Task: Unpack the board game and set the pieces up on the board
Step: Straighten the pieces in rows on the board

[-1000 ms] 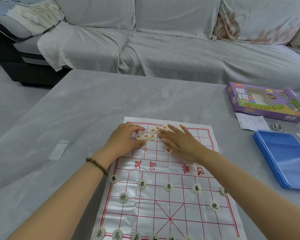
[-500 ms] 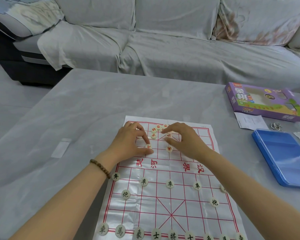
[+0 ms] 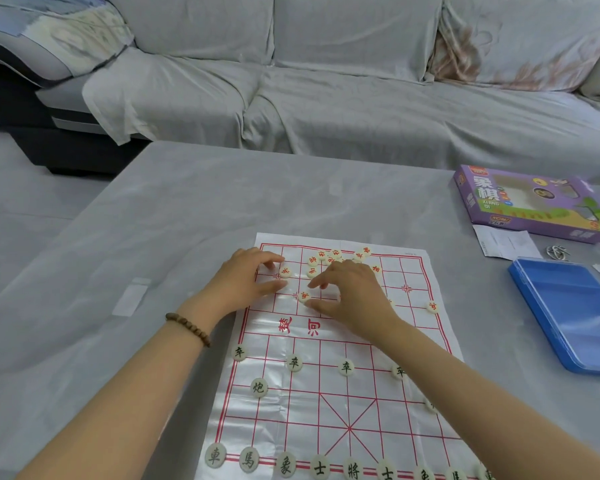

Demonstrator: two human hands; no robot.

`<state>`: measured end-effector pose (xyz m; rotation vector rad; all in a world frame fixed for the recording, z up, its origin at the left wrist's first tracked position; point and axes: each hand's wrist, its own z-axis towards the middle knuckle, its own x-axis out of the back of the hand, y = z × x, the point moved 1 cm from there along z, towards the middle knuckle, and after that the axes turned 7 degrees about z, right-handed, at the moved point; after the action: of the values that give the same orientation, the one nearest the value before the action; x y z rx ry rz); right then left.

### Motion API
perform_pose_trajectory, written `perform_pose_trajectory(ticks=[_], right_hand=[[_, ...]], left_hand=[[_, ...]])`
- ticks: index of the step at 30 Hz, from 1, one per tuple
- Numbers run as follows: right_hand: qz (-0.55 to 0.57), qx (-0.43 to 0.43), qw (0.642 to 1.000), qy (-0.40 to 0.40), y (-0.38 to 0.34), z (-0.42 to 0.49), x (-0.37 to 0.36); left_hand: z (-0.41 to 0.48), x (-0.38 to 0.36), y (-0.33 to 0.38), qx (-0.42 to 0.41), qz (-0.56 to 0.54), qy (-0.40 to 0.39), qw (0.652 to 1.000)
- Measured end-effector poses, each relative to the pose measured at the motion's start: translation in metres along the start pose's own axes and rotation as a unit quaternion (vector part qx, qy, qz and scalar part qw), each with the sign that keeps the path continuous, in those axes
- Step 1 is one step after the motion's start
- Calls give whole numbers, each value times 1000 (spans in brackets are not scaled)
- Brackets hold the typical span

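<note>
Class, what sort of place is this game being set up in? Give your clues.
Probably a home living room: a sofa draped in grey covers stands behind the table holding the board and game box.
</note>
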<state>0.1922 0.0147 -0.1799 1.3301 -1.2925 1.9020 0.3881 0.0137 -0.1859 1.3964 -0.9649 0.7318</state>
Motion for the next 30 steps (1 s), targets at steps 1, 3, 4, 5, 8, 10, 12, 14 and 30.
perform_pose_trajectory(ticks=[1, 3, 4, 5, 8, 10, 12, 14, 30], right_hand=[[-6, -3, 1000, 2, -2, 1, -3], [-16, -5, 1000, 6, -4, 3, -6], [-11, -6, 1000, 7, -5, 3, -8], [-1, -8, 1000, 9, -7, 4, -10], [25, -14, 1000, 11, -10, 7, -13], [26, -12, 1000, 13, -12, 8, -14], [25, -13, 1000, 12, -13, 9, -14], [28, -17, 999, 15, -13, 9, -14], [37, -46, 998, 10, -10, 12, -13]], left_hand=[[0, -1, -2, -4, 7, -2, 1000], [1, -3, -4, -9, 5, 5, 1000], [1, -4, -4, -9, -1, 12, 1000], [2, -5, -4, -9, -6, 18, 1000], [3, -6, -2, -15, -3, 29, 999], [3, -7, -1, -24, 7, 33, 999], [2, -6, -1, -27, 16, 33, 999], [0, -2, -4, -25, 22, 28, 999], [-23, 21, -39, -1, 7, -25, 1000]])
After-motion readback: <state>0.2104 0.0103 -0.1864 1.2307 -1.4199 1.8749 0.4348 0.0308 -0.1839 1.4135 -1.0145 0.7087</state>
